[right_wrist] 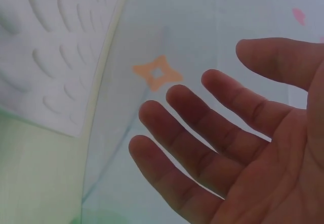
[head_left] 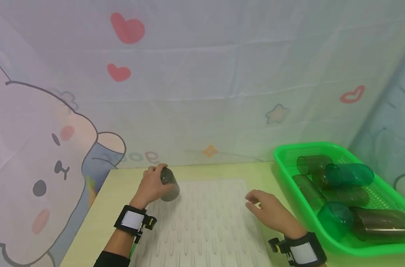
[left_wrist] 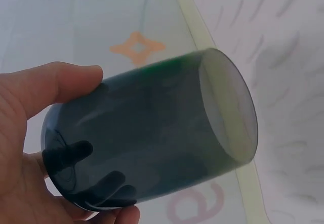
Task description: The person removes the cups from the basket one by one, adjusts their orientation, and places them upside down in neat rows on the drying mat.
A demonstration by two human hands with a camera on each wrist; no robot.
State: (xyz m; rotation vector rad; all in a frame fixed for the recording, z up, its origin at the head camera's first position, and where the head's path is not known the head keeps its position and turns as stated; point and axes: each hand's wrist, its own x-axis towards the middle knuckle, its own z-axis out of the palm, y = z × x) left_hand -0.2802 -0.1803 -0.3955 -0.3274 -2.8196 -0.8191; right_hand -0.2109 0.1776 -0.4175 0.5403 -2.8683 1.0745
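Observation:
My left hand (head_left: 153, 187) grips a dark translucent cup (head_left: 170, 187) above the far left corner of a white ridged mat (head_left: 209, 218). In the left wrist view, the thumb lies along one side of the cup (left_wrist: 136, 133) and the fingers curl round its base. The cup's open rim points away from the palm, toward the mat, so it is tilted mouth down. Whether the rim touches the mat I cannot tell. My right hand (head_left: 272, 211) hovers near the mat's right edge, holding nothing. Its fingers (right_wrist: 197, 118) are relaxed and spread apart.
A green plastic basket (head_left: 322, 246) stands at the right of the pale yellow table (head_left: 98, 207). Several dark and teal translucent cups (head_left: 382, 224) lie in it. Behind the table hangs a printed cloth (head_left: 189, 122) with hearts and a cartoon animal.

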